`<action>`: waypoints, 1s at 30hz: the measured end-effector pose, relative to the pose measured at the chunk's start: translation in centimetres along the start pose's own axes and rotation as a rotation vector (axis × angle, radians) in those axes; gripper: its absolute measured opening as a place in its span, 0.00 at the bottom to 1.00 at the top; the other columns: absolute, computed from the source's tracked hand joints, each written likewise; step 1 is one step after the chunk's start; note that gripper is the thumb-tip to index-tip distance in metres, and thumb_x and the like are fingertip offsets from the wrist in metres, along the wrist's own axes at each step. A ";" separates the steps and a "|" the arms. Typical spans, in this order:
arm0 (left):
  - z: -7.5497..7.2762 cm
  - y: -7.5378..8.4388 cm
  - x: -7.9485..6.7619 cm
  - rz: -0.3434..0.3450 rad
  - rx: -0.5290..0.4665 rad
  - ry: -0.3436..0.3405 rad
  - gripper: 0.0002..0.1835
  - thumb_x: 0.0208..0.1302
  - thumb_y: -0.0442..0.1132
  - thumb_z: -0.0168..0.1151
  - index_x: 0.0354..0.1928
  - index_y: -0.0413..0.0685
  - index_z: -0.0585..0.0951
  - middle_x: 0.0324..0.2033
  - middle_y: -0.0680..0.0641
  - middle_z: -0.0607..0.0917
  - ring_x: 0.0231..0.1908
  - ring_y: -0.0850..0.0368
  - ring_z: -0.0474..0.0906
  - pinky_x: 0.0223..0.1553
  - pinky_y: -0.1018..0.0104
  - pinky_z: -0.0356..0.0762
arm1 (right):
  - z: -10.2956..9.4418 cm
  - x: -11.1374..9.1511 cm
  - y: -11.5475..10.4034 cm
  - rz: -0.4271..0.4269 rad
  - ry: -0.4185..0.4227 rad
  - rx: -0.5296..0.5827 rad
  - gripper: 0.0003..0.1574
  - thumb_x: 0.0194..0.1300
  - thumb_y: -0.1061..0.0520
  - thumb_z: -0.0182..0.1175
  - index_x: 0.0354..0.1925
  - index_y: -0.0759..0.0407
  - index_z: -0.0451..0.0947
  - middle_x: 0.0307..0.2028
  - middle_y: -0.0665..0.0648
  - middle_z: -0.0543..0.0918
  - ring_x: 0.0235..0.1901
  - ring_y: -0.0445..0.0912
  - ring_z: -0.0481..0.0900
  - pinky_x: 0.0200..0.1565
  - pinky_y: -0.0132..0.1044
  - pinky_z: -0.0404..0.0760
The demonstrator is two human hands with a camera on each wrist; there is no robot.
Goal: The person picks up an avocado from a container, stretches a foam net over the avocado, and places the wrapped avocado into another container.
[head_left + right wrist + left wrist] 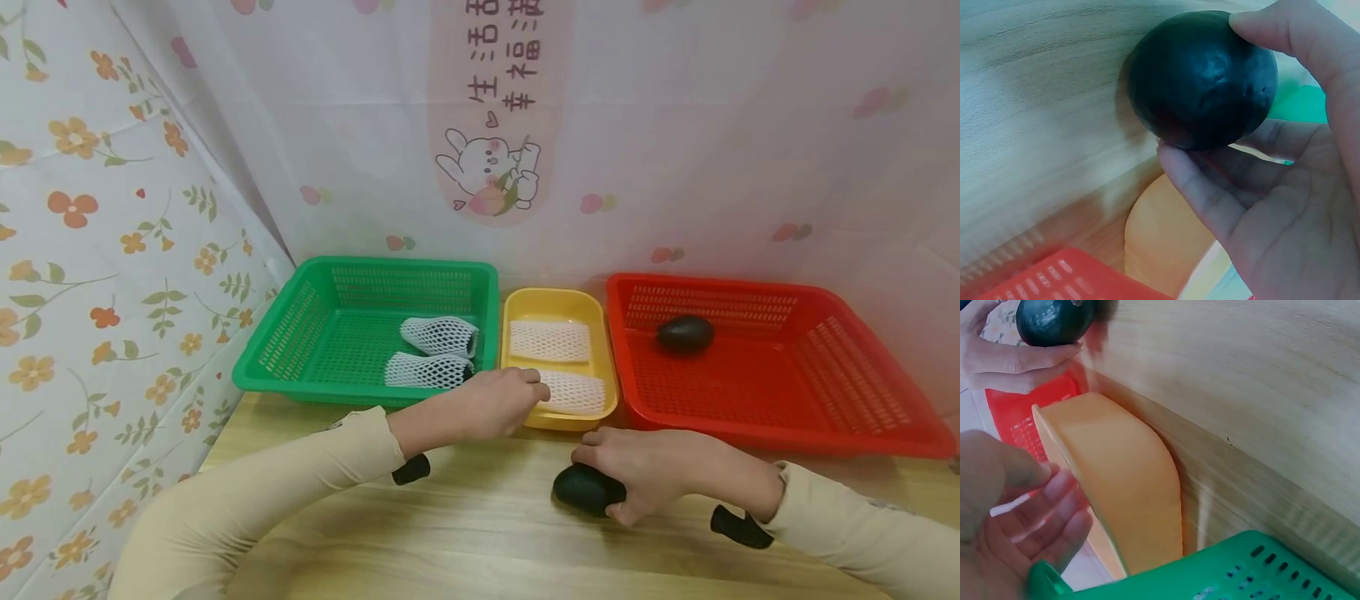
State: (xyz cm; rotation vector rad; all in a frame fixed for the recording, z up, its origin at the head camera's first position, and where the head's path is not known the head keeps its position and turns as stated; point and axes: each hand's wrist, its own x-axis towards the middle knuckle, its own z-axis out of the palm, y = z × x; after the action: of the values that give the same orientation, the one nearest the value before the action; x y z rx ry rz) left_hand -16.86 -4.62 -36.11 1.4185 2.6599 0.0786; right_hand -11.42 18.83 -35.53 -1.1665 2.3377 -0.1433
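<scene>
In the head view my right hand [648, 467] grips a dark avocado [588, 490] low over the table, thumb on one side and fingers on the other; the right wrist view shows its rounded end. My left hand [506, 402] reaches over the near left of a yellow tray [611, 400], fingers bent, fingertips right at the end of a white foam net sleeve [576, 393]. I cannot tell whether they pinch it. Another foam net sleeve [550, 341] lies behind it in the tray. In the left wrist view, the left fingers [1063, 531] overlap the tray's rim.
A green basket [300, 387] on the left holds two net-wrapped avocados [438, 335]. On the right, a red basket [750, 433] holds a bare avocado [685, 333]. A patterned curtain [337, 125] hangs behind; the wooden table [450, 533] extends in front.
</scene>
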 end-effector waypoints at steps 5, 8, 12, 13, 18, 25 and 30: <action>0.1 0.3 0.4 -0.072 0.004 0.051 0.12 0.75 0.37 0.59 0.56 0.46 0.81 0.41 0.49 0.78 0.35 0.57 0.76 0.29 0.72 0.74 | -0.1 0.1 0.1 -0.020 -0.011 0.001 0.37 0.55 0.49 0.75 0.59 0.61 0.76 0.50 0.52 0.77 0.46 0.42 0.73 0.50 0.39 0.76; 0.3 0.4 0.6 -0.110 0.018 0.073 0.13 0.72 0.40 0.64 0.56 0.47 0.81 0.41 0.50 0.77 0.37 0.56 0.76 0.28 0.72 0.75 | -0.3 0.2 0.1 -0.030 -0.017 0.010 0.36 0.55 0.49 0.75 0.59 0.61 0.76 0.47 0.50 0.76 0.45 0.40 0.73 0.49 0.38 0.76; 0.5 0.5 1.0 -0.133 0.048 0.100 0.17 0.68 0.45 0.69 0.55 0.48 0.80 0.42 0.50 0.77 0.38 0.55 0.74 0.28 0.71 0.75 | -0.3 0.3 0.1 -0.025 -0.021 0.023 0.35 0.55 0.49 0.76 0.57 0.60 0.77 0.44 0.47 0.76 0.42 0.38 0.72 0.46 0.36 0.76; 0.6 0.5 1.1 -0.135 0.057 0.109 0.18 0.67 0.46 0.70 0.55 0.48 0.80 0.43 0.50 0.76 0.37 0.55 0.74 0.28 0.71 0.75 | -0.3 0.4 0.1 -0.027 -0.020 0.024 0.35 0.54 0.50 0.76 0.57 0.60 0.77 0.43 0.46 0.75 0.41 0.38 0.72 0.45 0.36 0.76; 1.0 0.3 1.5 -0.149 0.096 0.122 0.20 0.64 0.48 0.72 0.53 0.49 0.80 0.43 0.50 0.76 0.34 0.55 0.73 0.24 0.70 0.74 | -0.3 0.4 0.1 -0.038 -0.017 0.027 0.35 0.54 0.50 0.76 0.57 0.60 0.77 0.43 0.46 0.76 0.41 0.38 0.72 0.46 0.35 0.76; 1.2 0.4 2.6 -0.203 0.149 0.067 0.20 0.64 0.50 0.72 0.53 0.51 0.80 0.42 0.49 0.76 0.35 0.55 0.73 0.25 0.67 0.75 | -0.3 0.5 0.0 -0.033 -0.022 0.023 0.35 0.53 0.51 0.76 0.57 0.60 0.77 0.43 0.46 0.75 0.41 0.38 0.72 0.45 0.35 0.75; 1.1 0.5 3.2 -0.243 0.168 0.014 0.21 0.65 0.50 0.71 0.55 0.51 0.80 0.42 0.49 0.77 0.37 0.54 0.75 0.28 0.65 0.77 | -0.4 0.5 0.0 -0.021 -0.033 0.034 0.35 0.53 0.50 0.77 0.57 0.59 0.77 0.43 0.46 0.75 0.41 0.38 0.72 0.46 0.35 0.75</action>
State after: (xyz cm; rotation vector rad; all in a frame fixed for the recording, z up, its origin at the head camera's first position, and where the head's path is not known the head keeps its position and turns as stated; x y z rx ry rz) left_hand -18.12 -1.70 -37.41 1.1248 2.8852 -0.1619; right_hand -11.84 18.38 -35.39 -1.1688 2.2865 -0.1695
